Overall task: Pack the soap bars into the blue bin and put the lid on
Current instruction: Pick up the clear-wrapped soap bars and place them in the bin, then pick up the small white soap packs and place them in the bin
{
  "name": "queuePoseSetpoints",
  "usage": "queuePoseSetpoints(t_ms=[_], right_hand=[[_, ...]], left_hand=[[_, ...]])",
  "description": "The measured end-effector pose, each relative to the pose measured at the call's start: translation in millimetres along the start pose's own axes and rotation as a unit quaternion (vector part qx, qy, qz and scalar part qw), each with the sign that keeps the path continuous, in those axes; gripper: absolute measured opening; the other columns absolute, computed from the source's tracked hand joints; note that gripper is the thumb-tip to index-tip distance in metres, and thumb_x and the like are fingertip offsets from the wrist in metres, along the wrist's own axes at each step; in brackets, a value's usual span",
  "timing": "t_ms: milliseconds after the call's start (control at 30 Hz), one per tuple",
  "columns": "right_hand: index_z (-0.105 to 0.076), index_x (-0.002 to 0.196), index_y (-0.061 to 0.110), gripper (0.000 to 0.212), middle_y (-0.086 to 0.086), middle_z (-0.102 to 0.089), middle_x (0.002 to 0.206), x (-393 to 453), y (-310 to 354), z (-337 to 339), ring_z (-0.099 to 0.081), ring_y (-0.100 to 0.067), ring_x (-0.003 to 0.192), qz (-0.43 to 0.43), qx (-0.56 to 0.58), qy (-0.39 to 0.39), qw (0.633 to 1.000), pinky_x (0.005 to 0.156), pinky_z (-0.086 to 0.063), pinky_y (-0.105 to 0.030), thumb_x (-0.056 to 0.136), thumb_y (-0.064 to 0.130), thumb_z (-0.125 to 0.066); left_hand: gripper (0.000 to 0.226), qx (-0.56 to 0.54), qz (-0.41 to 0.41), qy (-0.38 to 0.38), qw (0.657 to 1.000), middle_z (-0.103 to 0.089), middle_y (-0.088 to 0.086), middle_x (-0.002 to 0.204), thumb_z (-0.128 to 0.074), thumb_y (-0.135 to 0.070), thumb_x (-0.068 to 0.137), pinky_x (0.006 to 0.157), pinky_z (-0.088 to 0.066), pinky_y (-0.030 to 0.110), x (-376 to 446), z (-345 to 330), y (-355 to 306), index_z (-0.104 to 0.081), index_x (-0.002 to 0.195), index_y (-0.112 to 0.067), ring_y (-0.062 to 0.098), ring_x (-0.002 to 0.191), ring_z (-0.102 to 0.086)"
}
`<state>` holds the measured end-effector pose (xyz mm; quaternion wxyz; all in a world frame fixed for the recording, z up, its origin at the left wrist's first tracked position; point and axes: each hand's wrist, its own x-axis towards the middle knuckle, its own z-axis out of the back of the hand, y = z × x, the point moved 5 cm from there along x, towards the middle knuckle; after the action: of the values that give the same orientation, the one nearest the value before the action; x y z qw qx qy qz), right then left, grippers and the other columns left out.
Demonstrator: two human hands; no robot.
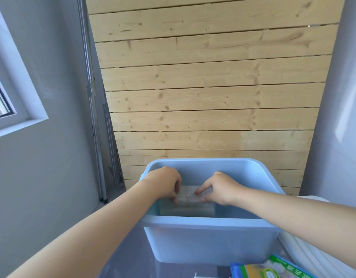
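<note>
— Nearest you, at the lower right, what lies there?
— A green and yellow packet (pixel 273 270).
— And beyond it?
— You reach both hands into the blue bin (pixel 209 237). Your left hand (pixel 165 183) and right hand (pixel 219 189) curl their fingers on a clear-wrapped pack of soap bars (pixel 188 199) inside it.
— Farther back?
— A wooden slat wall (pixel 209 77).
</note>
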<state>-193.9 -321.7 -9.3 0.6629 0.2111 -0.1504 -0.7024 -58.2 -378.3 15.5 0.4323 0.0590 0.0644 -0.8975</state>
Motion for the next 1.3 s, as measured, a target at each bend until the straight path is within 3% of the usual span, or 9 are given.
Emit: queuePoseSetpoints(t_ms=[200, 300, 367, 433, 600, 700, 867, 1000, 1300], right_hand=[[-0.058, 0.125, 0.038, 0.035, -0.001, -0.035, 0.114, -4, -2, -1, -0.048, -0.021, 0.115, -0.01, -0.03, 0.089, 0.996, 0.105, -0.036, -0.027, 0.091, 0.033, -0.055], [-0.058, 0.124, 0.037, 0.033, -0.004, -0.044, 0.121, -7, 3, 3, -0.049, -0.017, 0.091, -0.013, -0.021, 0.098, 0.995, 0.095, -0.04, -0.025, 0.094, 0.033, -0.048], [-0.056, 0.127, 0.036, 0.035, 0.0, -0.053, 0.128, -9, 7, 8, -0.051, -0.016, 0.096, -0.019, -0.009, 0.098, 0.995, 0.089, -0.038, -0.022, 0.094, 0.033, -0.047], [-0.054, 0.129, 0.035, 0.036, 0.005, -0.055, 0.133, -18, 11, 18, -0.054, -0.015, 0.103, -0.032, 0.014, 0.082, 0.996, 0.085, -0.039, -0.02, 0.093, 0.033, -0.049], [-0.058, 0.125, 0.031, 0.034, 0.003, -0.06, 0.117, -59, 28, 47, -0.051, -0.009, 0.092, -0.019, 0.086, -0.002, 0.996, 0.077, -0.037, -0.017, 0.092, 0.028, -0.052], [-0.063, 0.119, 0.03, 0.029, -0.001, -0.064, 0.114, -95, 43, 58, -0.054, -0.01, 0.089, 0.016, 0.098, -0.072, 0.992, 0.064, -0.038, -0.013, 0.092, 0.024, -0.053], [-0.068, 0.11, 0.021, 0.025, 0.001, -0.064, 0.104, -168, 63, 56, -0.059, -0.015, 0.098, 0.081, 0.118, -0.14, 0.98, 0.079, -0.043, -0.021, 0.091, 0.015, -0.054], [-0.07, 0.105, 0.025, 0.022, 0.008, -0.063, 0.1, -214, 53, 33, -0.057, -0.007, 0.095, 0.083, 0.115, -0.141, 0.98, 0.079, -0.04, -0.017, 0.09, 0.016, -0.057], [-0.064, 0.113, 0.028, 0.029, 0.008, -0.055, 0.103, -254, -7, -31, -0.054, -0.003, 0.098, -0.027, 0.104, -0.126, 0.986, 0.094, -0.039, -0.025, 0.087, 0.017, -0.059]], left_hand=[[0.032, -0.015, 0.01, 0.007, 1.0, -0.066, 0.001, 0.106, -0.078, -0.025, 0.072, 0.077, -0.048, 0.03, 0, 0, 1, -0.067, 0.1, -0.015, 0.019, 0.098, -0.059], [0.033, -0.013, 0.01, 0.014, 1.0, -0.066, 0.002, 0.109, -0.076, -0.028, 0.075, 0.079, -0.047, 0.03, -4, 1, 0, -0.067, 0.103, -0.015, 0.017, 0.092, -0.056], [0.037, -0.017, 0.016, 0.016, 1.0, -0.063, 0.001, 0.112, -0.073, -0.033, 0.077, 0.081, -0.045, 0.03, -8, 4, -1, -0.066, 0.109, -0.016, 0.018, 0.097, -0.056], [0.039, -0.027, 0.024, 0.005, 0.999, -0.061, 0.0, 0.115, -0.068, -0.038, 0.08, 0.084, -0.045, 0.031, -17, 11, -3, -0.064, 0.113, -0.019, 0.019, 0.104, -0.056], [0.031, -0.111, 0.011, -0.099, 0.989, -0.063, -0.003, 0.103, -0.06, -0.043, 0.085, 0.084, -0.045, 0.029, -61, 42, -17, -0.067, 0.107, -0.022, 0.017, 0.102, -0.057], [0.022, -0.205, -0.003, -0.165, 0.965, -0.064, -0.01, 0.095, -0.059, -0.041, 0.086, 0.072, -0.046, 0.024, -95, 54, -32, -0.07, 0.097, -0.024, 0.012, 0.094, -0.061], [0.017, -0.274, -0.055, -0.21, 0.937, -0.063, -0.013, 0.095, -0.057, -0.036, 0.088, 0.06, -0.043, 0.013, -160, 41, -68, -0.069, 0.094, -0.026, 0.002, 0.084, -0.059], [0.016, -0.285, -0.072, -0.188, 0.937, -0.064, -0.008, 0.097, -0.059, -0.034, 0.088, 0.076, -0.043, 0.02, -191, 6, -93, -0.07, 0.095, -0.024, 0.008, 0.091, -0.061], [0.046, -0.306, 0.054, -0.088, 0.946, -0.048, 0.002, 0.133, -0.055, -0.044, 0.087, 0.079, -0.039, 0.024, -201, -79, -98, -0.049, 0.13, -0.029, 0.02, 0.106, -0.059]])
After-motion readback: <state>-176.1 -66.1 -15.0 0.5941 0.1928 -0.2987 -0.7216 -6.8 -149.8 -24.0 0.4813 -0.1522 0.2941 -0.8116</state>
